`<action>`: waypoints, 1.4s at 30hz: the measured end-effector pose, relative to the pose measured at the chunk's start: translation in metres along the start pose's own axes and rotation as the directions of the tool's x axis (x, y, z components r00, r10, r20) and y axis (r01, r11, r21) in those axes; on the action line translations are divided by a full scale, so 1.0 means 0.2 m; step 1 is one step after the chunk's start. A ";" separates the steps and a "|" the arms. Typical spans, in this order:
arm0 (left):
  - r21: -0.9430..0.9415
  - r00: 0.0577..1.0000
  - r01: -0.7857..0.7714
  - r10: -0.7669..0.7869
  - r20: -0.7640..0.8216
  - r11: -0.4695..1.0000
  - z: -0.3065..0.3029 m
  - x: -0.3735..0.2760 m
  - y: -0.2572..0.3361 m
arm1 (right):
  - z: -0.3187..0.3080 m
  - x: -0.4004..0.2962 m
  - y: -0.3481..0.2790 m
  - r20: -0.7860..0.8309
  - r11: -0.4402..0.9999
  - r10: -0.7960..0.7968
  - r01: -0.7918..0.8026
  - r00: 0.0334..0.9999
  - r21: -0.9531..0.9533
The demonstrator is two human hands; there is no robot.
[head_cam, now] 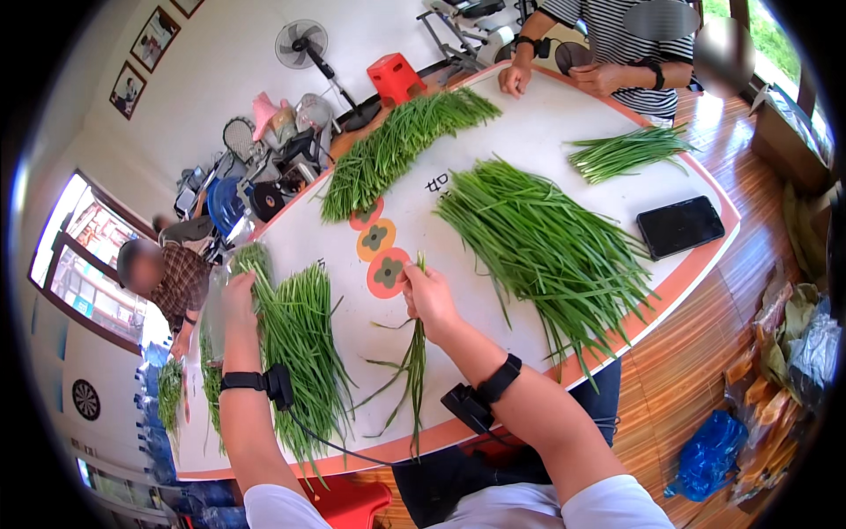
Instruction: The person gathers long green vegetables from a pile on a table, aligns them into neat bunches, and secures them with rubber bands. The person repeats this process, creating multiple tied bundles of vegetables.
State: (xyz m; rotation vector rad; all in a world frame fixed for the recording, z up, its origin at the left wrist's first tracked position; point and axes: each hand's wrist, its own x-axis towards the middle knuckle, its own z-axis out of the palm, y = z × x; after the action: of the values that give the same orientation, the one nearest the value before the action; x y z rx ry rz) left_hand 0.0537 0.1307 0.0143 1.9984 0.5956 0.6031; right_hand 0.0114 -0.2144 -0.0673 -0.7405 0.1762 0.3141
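Note:
A small bunch of garlic chives (415, 360) hangs from my right hand (431, 299), its stem ends poking up above my thumb and its leaves drooping toward me. My left hand (239, 301), partly blurred, touches the far left side of a chive pile (301, 337) that lies with its leaf tips toward me. Its fingers are mostly hidden, so whether they grip any stalks is unclear. Just beyond that hand is a clear plastic bag (254, 254) with greens in it. A large loose heap of chives (542, 244) spreads right of my right hand.
On the white table with an orange border (691, 301) lie a long chive row (403, 149), a smaller bunch (624, 153) and a black phone (681, 227). One person (621, 59) stands across the table, another (182, 284) at left. Cables hang from my wrist straps.

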 end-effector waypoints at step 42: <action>0.062 0.747 -0.510 0.406 0.526 0.858 0.47 -0.75 0.32 | 0.00 -0.01 0.00 0.255 0.989 -0.107 0.076 0.961 0.125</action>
State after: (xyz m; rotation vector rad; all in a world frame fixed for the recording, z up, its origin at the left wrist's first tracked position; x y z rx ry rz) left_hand 0.0092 -0.0514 0.0035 2.3971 -0.1808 0.2850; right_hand 0.0094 -0.2161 -0.0665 -0.5852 -0.0897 0.3077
